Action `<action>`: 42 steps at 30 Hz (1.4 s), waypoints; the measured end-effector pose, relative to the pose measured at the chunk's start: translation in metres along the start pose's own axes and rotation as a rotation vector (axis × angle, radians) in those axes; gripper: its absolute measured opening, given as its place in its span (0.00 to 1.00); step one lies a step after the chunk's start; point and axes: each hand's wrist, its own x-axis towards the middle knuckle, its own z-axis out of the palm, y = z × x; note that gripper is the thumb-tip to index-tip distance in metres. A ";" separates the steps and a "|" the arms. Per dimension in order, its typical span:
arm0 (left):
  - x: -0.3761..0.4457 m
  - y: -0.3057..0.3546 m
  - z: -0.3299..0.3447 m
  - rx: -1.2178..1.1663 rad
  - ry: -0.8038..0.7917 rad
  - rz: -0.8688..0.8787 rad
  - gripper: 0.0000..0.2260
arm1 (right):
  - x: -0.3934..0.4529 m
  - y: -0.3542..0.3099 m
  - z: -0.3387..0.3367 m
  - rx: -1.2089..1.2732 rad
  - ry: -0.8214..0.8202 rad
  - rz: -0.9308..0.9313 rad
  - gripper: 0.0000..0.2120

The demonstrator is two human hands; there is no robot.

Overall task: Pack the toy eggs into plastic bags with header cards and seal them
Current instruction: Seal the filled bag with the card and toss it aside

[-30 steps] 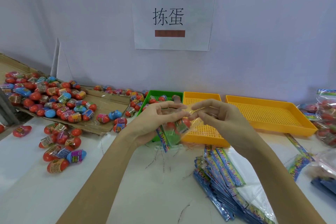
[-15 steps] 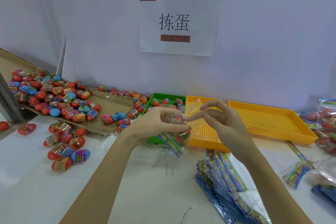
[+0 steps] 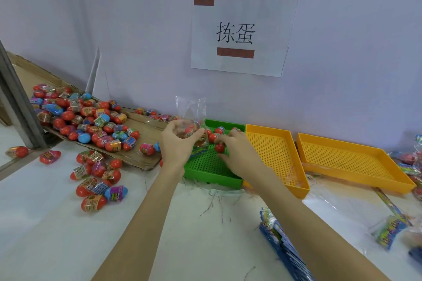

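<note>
My left hand (image 3: 178, 143) grips a clear plastic bag (image 3: 191, 110) that stands upright above the far left corner of the green tray (image 3: 212, 177); at least one red toy egg shows inside it. My right hand (image 3: 235, 149) reaches into the green tray, and its fingers curl round a red toy egg (image 3: 219, 147). A few more eggs (image 3: 215, 134) lie at the back of that tray. A large heap of red and blue wrapped eggs (image 3: 91, 121) covers the cardboard sheet on the left.
Two perforated yellow trays (image 3: 277, 155) (image 3: 351, 162) stand right of the green one. A stack of blue header-card bags (image 3: 280, 242) lies at the front right. Packed bags (image 3: 408, 162) sit at the far right edge. Loose eggs (image 3: 98, 180) lie on the white table.
Both hands moved forward from the table's middle to the green tray. The bag, earlier held between both hands, now stands open in the left hand, and the right hand has taken an egg.
</note>
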 end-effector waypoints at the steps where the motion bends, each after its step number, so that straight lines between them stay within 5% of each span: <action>1: -0.001 0.000 0.001 -0.003 -0.013 0.009 0.21 | 0.005 -0.001 0.002 -0.031 0.016 0.018 0.19; 4: -0.002 0.000 0.004 0.003 -0.055 0.051 0.19 | 0.006 -0.001 0.000 0.098 0.137 0.065 0.14; 10: -0.016 0.007 0.015 0.057 -0.167 0.150 0.23 | -0.044 0.010 -0.012 0.920 0.457 0.250 0.06; 17: -0.040 0.010 0.032 0.305 -0.322 0.484 0.18 | -0.067 0.022 -0.040 1.626 0.491 0.355 0.18; 21: -0.046 0.011 0.035 0.403 -0.314 0.629 0.18 | -0.070 0.025 -0.049 1.418 0.628 0.319 0.13; 28: -0.053 0.015 0.037 0.518 -0.317 0.754 0.18 | -0.074 0.022 -0.046 0.460 0.832 0.026 0.14; 36: -0.053 0.015 0.037 0.527 -0.352 0.732 0.22 | -0.075 0.015 -0.051 0.436 0.961 -0.061 0.12; 42: -0.052 0.014 0.038 0.531 -0.411 0.800 0.26 | -0.076 0.013 -0.049 0.335 0.843 -0.009 0.16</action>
